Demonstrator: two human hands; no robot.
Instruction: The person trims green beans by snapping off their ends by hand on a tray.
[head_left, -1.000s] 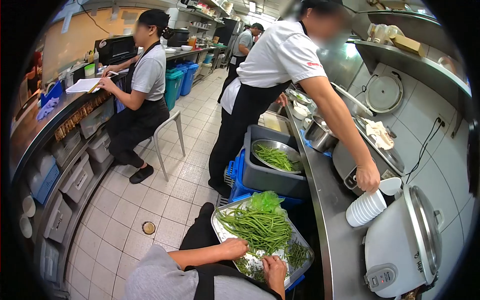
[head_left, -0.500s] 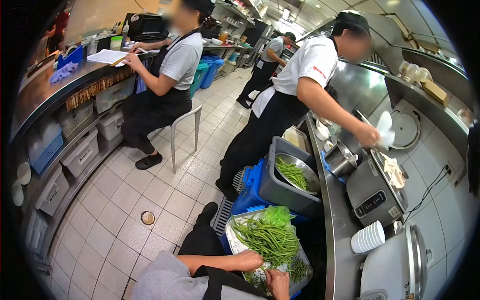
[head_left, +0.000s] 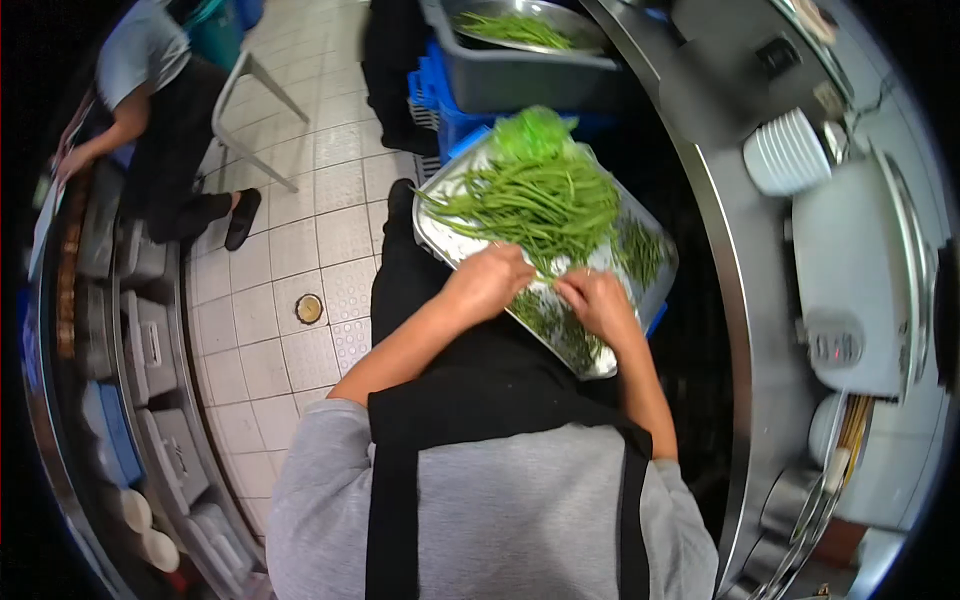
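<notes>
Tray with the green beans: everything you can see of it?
The tray is shallow, shiny silver-grey, apparently metal, with rounded corners and a raised rim. It lies diagonally in view, its support mostly hidden. Green beans are heaped on it, a bright green bag at the far end, smaller green bits at the near end and right. The left hand and right hand are over its near part; contact is unclear.

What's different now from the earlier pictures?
The view has tipped down, so the tray and its green beans sit higher in the picture. The co-worker's hand that carried something white over the counter has gone out of view; only dark-clad legs show. The left hand and right hand remain close together over the tray, and the stack of white cups is still on the counter.
</notes>
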